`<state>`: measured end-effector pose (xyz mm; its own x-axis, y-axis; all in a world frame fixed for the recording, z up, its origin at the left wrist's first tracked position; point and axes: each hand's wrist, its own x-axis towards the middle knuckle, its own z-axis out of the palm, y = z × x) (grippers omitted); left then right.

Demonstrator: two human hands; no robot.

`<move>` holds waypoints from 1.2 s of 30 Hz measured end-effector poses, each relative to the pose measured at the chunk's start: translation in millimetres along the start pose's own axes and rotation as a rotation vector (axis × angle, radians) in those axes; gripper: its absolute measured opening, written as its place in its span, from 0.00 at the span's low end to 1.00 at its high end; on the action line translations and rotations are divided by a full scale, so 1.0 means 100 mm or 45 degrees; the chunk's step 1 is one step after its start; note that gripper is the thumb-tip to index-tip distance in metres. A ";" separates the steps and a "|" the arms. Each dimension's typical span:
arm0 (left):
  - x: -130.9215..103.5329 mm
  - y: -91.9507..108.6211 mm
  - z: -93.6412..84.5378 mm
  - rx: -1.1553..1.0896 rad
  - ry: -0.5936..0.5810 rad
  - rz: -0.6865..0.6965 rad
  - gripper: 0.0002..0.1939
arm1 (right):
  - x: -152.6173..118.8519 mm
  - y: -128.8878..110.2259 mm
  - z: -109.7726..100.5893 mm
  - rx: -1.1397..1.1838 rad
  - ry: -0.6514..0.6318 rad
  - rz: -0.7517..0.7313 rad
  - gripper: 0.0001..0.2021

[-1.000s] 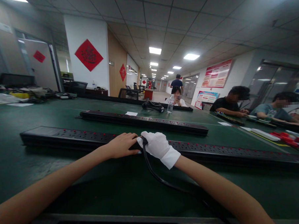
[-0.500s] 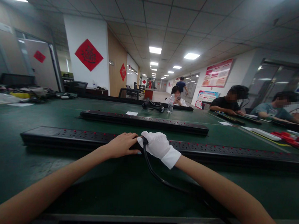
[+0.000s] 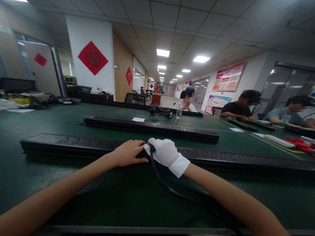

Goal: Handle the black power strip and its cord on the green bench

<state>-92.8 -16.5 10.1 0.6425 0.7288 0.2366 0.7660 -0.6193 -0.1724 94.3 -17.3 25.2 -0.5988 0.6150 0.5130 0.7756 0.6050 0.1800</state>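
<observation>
A long black power strip (image 3: 227,157) with red-dotted sockets lies across the green table (image 3: 119,199). My right hand (image 3: 163,152), in a white glove, is closed on a black plug (image 3: 152,148) at the strip's middle. From the plug a black cable (image 3: 165,187) curves down and to the right, passing under my right forearm. My bare left hand (image 3: 129,152) rests on the strip just left of the glove, with its fingers bent over the top and the thumb along the front side. The plug's prongs are hidden.
Behind lies a second black strip (image 3: 152,128), with a third (image 3: 107,104) farther back. A bottle (image 3: 178,112) and coiled black cable (image 3: 159,111) stand between them. People sit at the right and far side; red parts (image 3: 299,146) lie at right.
The person walking in the background has moved farther away. The camera view has shifted very slightly; both hands keep their place on the strip and plug.
</observation>
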 end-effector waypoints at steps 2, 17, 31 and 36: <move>0.00 0.00 0.00 -0.013 0.002 -0.004 0.25 | 0.00 0.00 0.00 -0.006 -0.012 0.007 0.18; 0.00 0.01 -0.02 -0.037 0.001 -0.012 0.25 | 0.00 -0.01 -0.02 0.001 -0.035 0.008 0.18; 0.00 -0.01 0.02 0.008 0.013 -0.001 0.25 | 0.01 -0.02 -0.03 -0.014 -0.058 0.032 0.17; 0.00 0.00 0.02 -0.014 0.015 0.002 0.25 | 0.00 -0.02 -0.03 -0.009 -0.051 0.019 0.18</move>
<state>-93.5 -16.0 8.4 0.6436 0.7243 0.2472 0.7645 -0.6238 -0.1626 93.3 -19.4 27.3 -0.5947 0.6438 0.4816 0.7857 0.5923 0.1784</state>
